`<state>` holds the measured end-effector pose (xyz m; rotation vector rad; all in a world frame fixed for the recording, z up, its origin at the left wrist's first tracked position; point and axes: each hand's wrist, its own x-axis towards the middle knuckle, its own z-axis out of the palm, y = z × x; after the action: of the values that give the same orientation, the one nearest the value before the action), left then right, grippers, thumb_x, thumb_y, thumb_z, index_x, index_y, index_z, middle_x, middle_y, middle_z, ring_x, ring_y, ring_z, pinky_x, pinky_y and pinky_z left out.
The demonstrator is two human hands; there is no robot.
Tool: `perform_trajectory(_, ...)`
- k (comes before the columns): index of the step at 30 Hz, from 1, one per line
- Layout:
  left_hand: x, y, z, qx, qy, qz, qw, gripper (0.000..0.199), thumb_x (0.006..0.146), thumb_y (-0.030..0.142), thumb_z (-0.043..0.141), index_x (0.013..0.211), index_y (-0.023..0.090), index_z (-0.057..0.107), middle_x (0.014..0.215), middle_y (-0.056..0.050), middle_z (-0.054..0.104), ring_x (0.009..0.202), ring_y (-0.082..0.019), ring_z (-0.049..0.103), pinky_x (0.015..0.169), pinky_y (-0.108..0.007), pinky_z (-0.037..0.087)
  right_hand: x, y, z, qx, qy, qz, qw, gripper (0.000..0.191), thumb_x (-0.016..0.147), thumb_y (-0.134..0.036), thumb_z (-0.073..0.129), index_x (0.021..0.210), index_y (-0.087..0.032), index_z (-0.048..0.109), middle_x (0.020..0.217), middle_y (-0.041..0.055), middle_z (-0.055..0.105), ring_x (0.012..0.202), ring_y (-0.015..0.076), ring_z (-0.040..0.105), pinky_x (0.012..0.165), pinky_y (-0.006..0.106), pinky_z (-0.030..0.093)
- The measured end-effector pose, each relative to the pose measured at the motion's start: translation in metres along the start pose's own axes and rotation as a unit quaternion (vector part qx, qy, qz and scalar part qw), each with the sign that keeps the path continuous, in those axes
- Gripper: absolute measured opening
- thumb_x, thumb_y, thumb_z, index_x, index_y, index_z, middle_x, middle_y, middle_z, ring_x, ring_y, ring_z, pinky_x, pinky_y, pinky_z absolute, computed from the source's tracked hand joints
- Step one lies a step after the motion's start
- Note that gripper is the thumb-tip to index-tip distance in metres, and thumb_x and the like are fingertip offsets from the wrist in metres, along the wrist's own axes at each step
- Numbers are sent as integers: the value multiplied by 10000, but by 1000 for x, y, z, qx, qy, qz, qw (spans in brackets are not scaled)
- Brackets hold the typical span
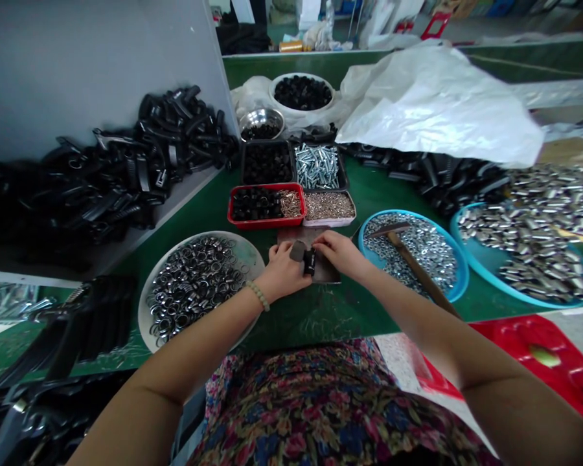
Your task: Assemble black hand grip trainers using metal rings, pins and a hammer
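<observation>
As the L hand [284,272] and R hand [337,254] sat over the steel plate [328,275], fingers closed on a small black plastic part [309,262] btw them, long axis approx. upright, neither hand clearly nearer; hammer [412,265] lay R of plate in blue tray [459,272] of nuts

Shiny steel and glossy plastic on a green tabletop [320,317]
Bright steel nuts [418,252] fill a smooth blue plastic basin [461,272] under a hammer [415,265] with a plain wooden handle; a dull, scuffed steel plate [291,236] lies beneath a glossy black part [309,262]; white plastic sheeting [437,110] looks crinkled.
</observation>
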<state>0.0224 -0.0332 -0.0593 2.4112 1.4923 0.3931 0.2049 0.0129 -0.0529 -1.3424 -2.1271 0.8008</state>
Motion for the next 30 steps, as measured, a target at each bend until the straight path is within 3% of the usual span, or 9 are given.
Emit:
perform_trajectory(5,1,1,0,16,1,11,1000,414,752,341,570,1134,182,569,1201,-122,573,1147,-314,450,963,-495,327,-5,2,7,-50,27,-41,998,125,896,-172,516,841,-154,627,835,62,625,831,182,582,784,316,456)
perform_trajectory(10,1,1,-1,19,-2,5,1000,376,744,343,578,1081,176,571,1143,-117,588,1129,-306,466,968,-479,327,-12,-5,14,-237,-4,-140,961,250,956,-219,437,861,-136,653,857,112,626,846,216,546,790,351,428)
perform_trajectory(13,1,0,1,15,4,-3,1000,397,746,331,578,1112,182,548,1156,-120,587,1146,-303,464,983,-475,318,-21,-3,1,-290,-17,-142,946,269,973,-271,419,1050,-157,650,975,114,641,916,218,551,819,349,423)
perform_trajectory(15,1,-1,2,11,4,-3,1000,422,740,322,582,1136,182,532,1170,-129,584,1161,-309,459,986,-478,316,-35,6,-21,-330,29,-68,941,334,969,-318,429,1233,-172,572,1104,133,625,1017,246,541,866,378,421)
perform_trajectory(18,2,-2,4,5,1,1,1000,460,728,324,591,1153,167,514,1181,-144,580,1175,-321,451,993,-492,309,-59,30,-61,-411,95,155,893,420,934,-358,470,1285,-130,510,1149,179,605,1071,328,524,859,458,431)
perform_trajectory(20,2,-2,4,2,0,-4,1000,490,724,334,597,1171,161,498,1188,-152,577,1180,-323,450,1002,-497,300,-72,46,-81,-430,68,260,862,383,920,-333,473,1226,-110,533,1116,189,614,1064,353,536,842,481,441)
perform_trajectory(22,3,-2,4,1,-2,-14,1000,500,721,340,603,1176,162,493,1189,-157,574,1184,-323,449,1008,-497,295,-79,52,-87,-428,30,292,855,346,929,-270,421,1207,-100,537,1102,200,613,1030,343,572,822,473,455)
perform_trajectory(25,2,-1,2,-1,-6,-15,1000,458,726,326,598,1148,173,510,1179,-149,578,1183,-314,456,1013,-484,295,-82,32,-78,-384,47,278,879,393,953,-256,333,1287,-117,485,1128,214,599,931,323,633,759,458,484)
perform_trajectory(30,1,-1,2,-15,9,-14,1000,443,715,320,604,1124,175,516,1136,-134,585,1160,-291,484,1017,-458,304,-79,-41,-53,-120,-8,108,987,385,976,-322,338,1344,-267,440,1238,105,618,1029,284,638,857,441,491)
